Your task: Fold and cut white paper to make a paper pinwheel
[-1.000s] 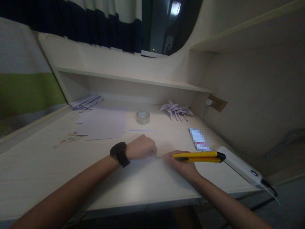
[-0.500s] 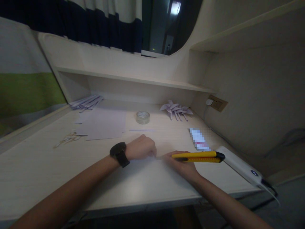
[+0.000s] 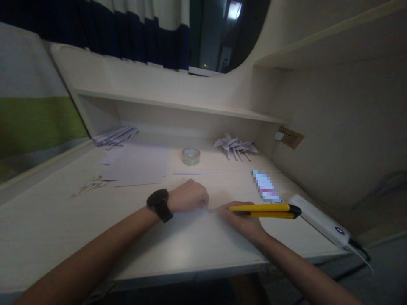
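Observation:
My right hand [image 3: 243,222] is closed around a yellow snap-off utility knife [image 3: 265,210]. The knife's black end points right and its thin blade reaches left toward my other hand. My left hand [image 3: 190,197], with a black watch on the wrist, is closed just above the desk. A small white piece of paper [image 3: 197,210] shows under its fingers, close to the blade tip; most of it is hidden. Beyond the hands lie a thin white paper stick [image 3: 189,173] and a roll of clear tape [image 3: 190,157].
White paper sheets [image 3: 136,163] and a bundle of paper sticks [image 3: 116,137] lie at the left back. Small thin yellowish pieces [image 3: 90,184] are nearer. Paper pinwheels [image 3: 235,146], a phone [image 3: 266,186] and a white device with cables [image 3: 321,220] are on the right.
The knife's black end has dipped very slightly. Both hands stay in nearly the same place.

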Demonstrator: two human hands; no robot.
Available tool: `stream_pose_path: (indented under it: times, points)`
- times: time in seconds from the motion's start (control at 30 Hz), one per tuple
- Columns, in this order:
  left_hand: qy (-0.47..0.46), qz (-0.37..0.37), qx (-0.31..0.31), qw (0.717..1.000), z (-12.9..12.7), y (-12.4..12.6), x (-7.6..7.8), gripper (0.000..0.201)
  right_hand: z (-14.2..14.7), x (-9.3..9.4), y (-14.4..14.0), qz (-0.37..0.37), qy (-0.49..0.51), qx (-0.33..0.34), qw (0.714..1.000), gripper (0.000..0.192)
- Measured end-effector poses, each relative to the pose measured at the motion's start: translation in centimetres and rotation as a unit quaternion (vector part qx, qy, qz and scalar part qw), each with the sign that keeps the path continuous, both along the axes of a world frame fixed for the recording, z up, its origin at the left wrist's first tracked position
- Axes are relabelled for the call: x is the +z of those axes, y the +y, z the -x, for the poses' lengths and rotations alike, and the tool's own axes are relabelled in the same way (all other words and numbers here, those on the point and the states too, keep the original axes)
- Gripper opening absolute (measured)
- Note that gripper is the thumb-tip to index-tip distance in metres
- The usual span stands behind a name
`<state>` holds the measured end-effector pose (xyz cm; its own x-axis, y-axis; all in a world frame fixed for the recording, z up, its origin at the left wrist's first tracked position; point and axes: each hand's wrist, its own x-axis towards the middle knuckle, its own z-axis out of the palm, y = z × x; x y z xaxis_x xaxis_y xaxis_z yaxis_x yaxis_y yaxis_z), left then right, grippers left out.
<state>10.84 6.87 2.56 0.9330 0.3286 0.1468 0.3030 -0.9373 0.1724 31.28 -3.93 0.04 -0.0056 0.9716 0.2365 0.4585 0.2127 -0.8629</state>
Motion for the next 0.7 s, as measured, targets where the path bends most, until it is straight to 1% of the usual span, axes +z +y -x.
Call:
stream_pose_path:
  times: [0.07,0.17,0.33,0.43,0.57,0.7]
  points:
    - [0.015,-0.001,0.013,1.000,-0.2,-0.1,0.3,0.019,0.0,0.2,0.0,-0.008,-0.009,0.007,1.000,0.021]
    - [0.054,-0.004,0.035,0.998,-0.6,-0.4,1.2,0.017,0.0,0.2,0.0,-0.017,-0.005,0.010,1.000,0.020]
    - [0.168,0.024,0.076,0.983,-1.8,-0.9,3.1,0.017,0.0,0.0,0.0,-0.027,0.002,0.010,1.000,0.018]
    - [0.207,0.042,0.080,0.974,-2.6,-1.0,3.6,0.018,0.0,0.0,0.0,-0.028,-0.003,0.013,1.000,0.018]
    - [0.234,0.052,0.083,0.967,-3.4,-0.8,3.8,0.021,-0.1,-0.1,-0.1,-0.033,-0.006,0.012,0.999,0.017]
    - [0.247,0.080,0.043,0.965,-3.7,-0.2,3.8,0.023,0.0,0.1,-0.2,-0.043,-0.021,0.011,0.999,0.019]
